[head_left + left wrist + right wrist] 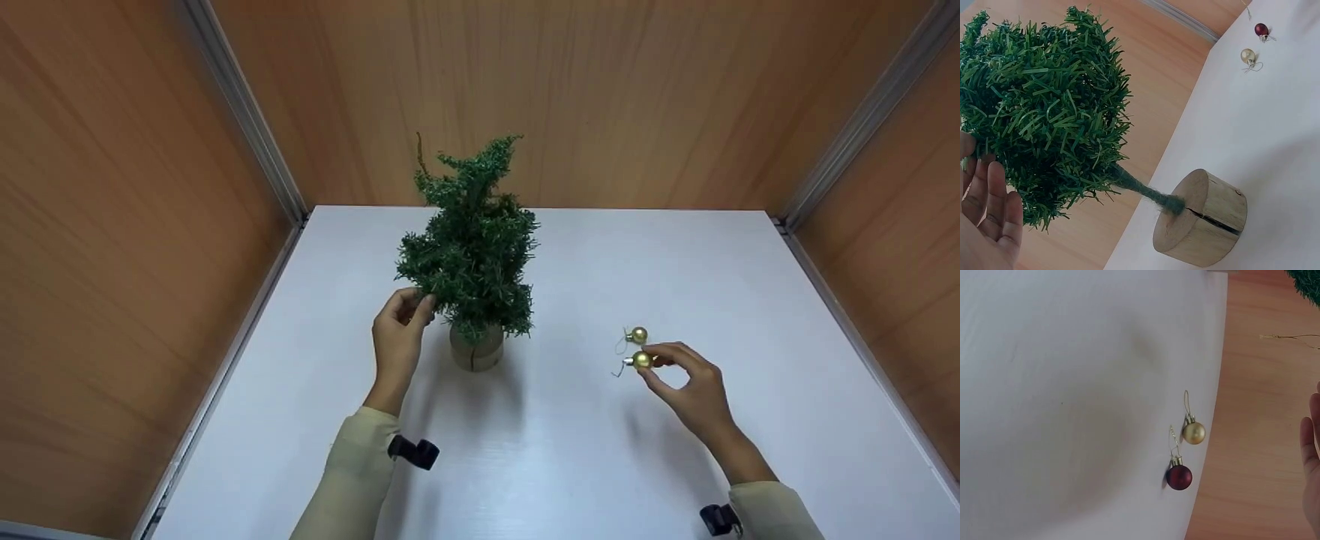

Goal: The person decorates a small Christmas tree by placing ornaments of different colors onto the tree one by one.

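A small artificial Christmas tree [480,247] stands upright on a round wooden log base [477,351]. My left hand [400,326] pinches the tip of a low branch on its left side; foliage partly hides the fingertips. Over the table at the right, my right hand [690,382] holds a gold bauble [642,360] between thumb and fingers, its hanging loop pointing left. In the right wrist view, only that bauble's cord [1292,337] and part of the hand show. A second gold bauble [1194,433] and a dark red bauble [1179,477] lie side by side on the table.
The white tabletop [570,435] meets wood-grain panels at the back [637,105] and both sides. Metal frame strips [247,112] run along the corners. The crack in the log base [1202,225] faces the left wrist camera.
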### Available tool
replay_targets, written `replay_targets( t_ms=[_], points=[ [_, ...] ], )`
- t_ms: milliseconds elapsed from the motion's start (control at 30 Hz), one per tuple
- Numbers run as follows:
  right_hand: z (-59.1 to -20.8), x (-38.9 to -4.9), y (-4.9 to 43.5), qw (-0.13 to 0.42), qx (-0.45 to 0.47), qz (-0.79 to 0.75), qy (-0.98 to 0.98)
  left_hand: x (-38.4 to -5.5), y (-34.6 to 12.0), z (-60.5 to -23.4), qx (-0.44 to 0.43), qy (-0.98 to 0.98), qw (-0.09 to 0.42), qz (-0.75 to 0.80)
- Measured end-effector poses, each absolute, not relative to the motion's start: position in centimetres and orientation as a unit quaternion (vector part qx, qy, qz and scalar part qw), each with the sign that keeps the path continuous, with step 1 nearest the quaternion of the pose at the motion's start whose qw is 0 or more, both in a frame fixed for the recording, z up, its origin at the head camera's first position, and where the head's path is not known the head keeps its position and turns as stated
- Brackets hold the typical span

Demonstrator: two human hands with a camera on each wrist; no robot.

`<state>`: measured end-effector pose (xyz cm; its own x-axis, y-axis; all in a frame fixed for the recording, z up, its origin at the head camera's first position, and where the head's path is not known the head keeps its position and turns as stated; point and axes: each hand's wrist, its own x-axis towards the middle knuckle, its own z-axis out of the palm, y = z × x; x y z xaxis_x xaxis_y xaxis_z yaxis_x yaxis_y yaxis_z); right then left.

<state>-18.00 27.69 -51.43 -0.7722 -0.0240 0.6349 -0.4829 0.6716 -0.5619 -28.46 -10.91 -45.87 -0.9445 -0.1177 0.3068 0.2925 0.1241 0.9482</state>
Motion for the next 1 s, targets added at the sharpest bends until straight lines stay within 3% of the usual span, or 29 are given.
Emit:
replay_targets(
  t_ms=[833, 1000],
  points=[
    [-48.9, -17.5, 24.7, 0.327, 0.207, 0.394, -0.834, -28.3, -10.9, -46.0, -0.069, -0.723, 0.169, -0.666],
    [-46.6, -16.5, 23.2, 0.338, 0.213, 0.394, -0.828, -27.0, -10.7, -44.2, -0.073, -0.713, 0.164, -0.678]
  ],
)
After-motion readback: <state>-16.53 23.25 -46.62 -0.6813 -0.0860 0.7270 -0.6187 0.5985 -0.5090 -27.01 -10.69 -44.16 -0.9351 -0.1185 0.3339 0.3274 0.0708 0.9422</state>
